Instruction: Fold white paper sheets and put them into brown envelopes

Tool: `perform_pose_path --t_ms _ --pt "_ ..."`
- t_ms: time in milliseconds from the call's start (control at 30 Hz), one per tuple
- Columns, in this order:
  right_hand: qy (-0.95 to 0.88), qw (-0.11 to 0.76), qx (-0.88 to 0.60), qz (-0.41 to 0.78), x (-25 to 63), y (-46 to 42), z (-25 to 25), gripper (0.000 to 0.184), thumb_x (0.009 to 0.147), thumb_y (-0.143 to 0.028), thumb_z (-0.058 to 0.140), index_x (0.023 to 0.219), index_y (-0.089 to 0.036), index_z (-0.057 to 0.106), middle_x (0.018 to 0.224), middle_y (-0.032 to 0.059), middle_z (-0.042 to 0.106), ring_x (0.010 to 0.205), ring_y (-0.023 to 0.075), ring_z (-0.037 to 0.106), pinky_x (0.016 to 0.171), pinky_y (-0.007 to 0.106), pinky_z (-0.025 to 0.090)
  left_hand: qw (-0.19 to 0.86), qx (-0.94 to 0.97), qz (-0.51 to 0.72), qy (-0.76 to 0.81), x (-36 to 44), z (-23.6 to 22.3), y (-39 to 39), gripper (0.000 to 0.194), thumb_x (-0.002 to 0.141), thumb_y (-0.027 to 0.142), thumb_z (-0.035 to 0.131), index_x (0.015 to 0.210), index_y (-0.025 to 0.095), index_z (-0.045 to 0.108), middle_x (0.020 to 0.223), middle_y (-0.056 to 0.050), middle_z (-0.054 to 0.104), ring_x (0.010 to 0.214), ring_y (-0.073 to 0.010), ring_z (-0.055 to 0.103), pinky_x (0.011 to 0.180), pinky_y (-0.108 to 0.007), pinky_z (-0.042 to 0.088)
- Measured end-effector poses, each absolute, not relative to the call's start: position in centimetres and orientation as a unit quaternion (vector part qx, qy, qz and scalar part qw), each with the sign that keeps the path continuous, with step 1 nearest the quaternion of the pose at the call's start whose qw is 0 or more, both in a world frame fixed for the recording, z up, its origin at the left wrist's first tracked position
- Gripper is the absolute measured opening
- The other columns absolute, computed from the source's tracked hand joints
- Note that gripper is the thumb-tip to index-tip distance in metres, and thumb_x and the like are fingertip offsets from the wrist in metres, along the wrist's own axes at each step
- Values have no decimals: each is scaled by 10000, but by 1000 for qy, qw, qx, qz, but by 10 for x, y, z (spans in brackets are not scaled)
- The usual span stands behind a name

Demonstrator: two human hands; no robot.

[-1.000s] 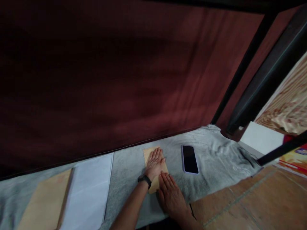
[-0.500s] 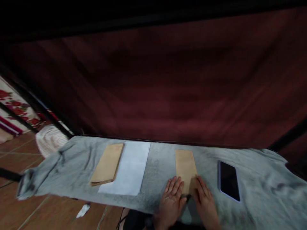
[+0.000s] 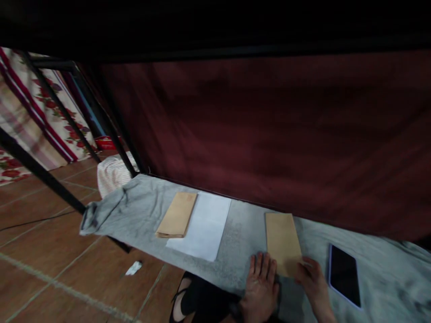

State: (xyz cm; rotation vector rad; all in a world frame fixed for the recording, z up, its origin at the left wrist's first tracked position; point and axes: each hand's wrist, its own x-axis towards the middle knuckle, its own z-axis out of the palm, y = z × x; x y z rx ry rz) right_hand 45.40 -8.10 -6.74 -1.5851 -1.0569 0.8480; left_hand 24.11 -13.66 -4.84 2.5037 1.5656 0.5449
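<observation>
A flat brown paper piece point(image 3: 283, 242), an envelope or a folded bag, lies lengthwise on the grey cloth point(image 3: 245, 233) in front of me. My left hand point(image 3: 261, 287) rests palm down with its fingers stretched out, at the paper's lower left edge. With fingers bent together, my right hand point(image 3: 313, 280) grips the lower right corner of the same paper. Further left, a stack of folded brown paper point(image 3: 178, 214) partly overlaps a white sheet point(image 3: 210, 226).
A phone point(image 3: 344, 273) in a lilac case lies right of my right hand. A dark red curtain point(image 3: 262, 134) hangs behind the cloth-covered surface. Black metal bars point(image 3: 43, 172) stand at the left, above a tiled floor point(image 3: 67, 269) with a white scrap point(image 3: 134, 268).
The view has turned left, shifting everything rightward. The brown paper looks wider now. My right hand has closed on its corner, and my left hand lies flat at its left edge.
</observation>
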Motion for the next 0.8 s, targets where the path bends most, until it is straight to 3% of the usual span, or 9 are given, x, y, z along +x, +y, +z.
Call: perform_pose_path --t_ms 100,200,300,367,467,533,633,800 --pt "-472 505 -668 274 467 -78 -67 518 695 -620 626 1034 -237 538 842 55 695 748 265 697 610 352 567 53 835 191 513 234 -35 -139 661 1018 431 359 1600 237 113 1673 -70 160 1523 -280 208 1205 -529 321" --pt "-570 430 -683 150 475 -79 -67 467 798 -572 517 1064 -194 587 873 114 697 791 301 688 700 424 562 3 817 193 544 212 -26 -137 631 1001 371 393 1589 246 200 1664 -54 216 1518 -270 233 1205 -526 316" --pt "-655 352 -669 -11 462 -87 -68 480 912 -481 422 1224 -150 576 1156 211 659 1046 361 644 860 517 524 -74 744 203 632 172 -24 -134 630 963 300 441 1563 179 293 1638 -109 286 1507 -301 258 1187 -534 324" --pt "-691 325 -640 -91 442 -96 -71 487 959 -440 381 1317 -150 537 1360 223 566 1248 378 540 961 547 479 -123 681 203 692 140 -25 -136 627 942 281 468 1538 128 342 1611 -162 333 1497 -330 275 1174 -552 325" --pt "-742 280 -597 -124 409 -111 -77 494 990 -375 340 1406 -155 490 1494 190 477 1370 363 444 1061 575 407 -158 628 176 742 100 -31 -142 615 942 392 488 1471 80 447 1540 -212 435 1453 -368 355 1146 -571 353" --pt "-771 245 -574 -129 395 -118 -81 467 982 -256 310 1376 -166 543 1500 162 490 1394 352 428 1099 584 364 -152 631 145 747 84 -35 -147 587 949 424 482 1397 49 533 1463 -241 519 1386 -374 458 1107 -541 412" --pt "-776 214 -579 -130 389 -122 -83 486 954 -178 311 1357 -174 582 1486 142 518 1393 346 439 1115 585 348 -138 638 112 749 78 -38 -148 485 973 357 448 1331 69 603 1394 -229 590 1319 -348 540 1073 -504 454" --pt "-744 223 -617 -129 390 -117 -78 494 983 -277 334 1419 -152 529 1449 167 550 1346 326 498 1096 546 389 -116 665 90 732 75 -34 -145 372 957 182 443 1253 127 662 1339 -183 644 1273 -314 585 1045 -492 479"
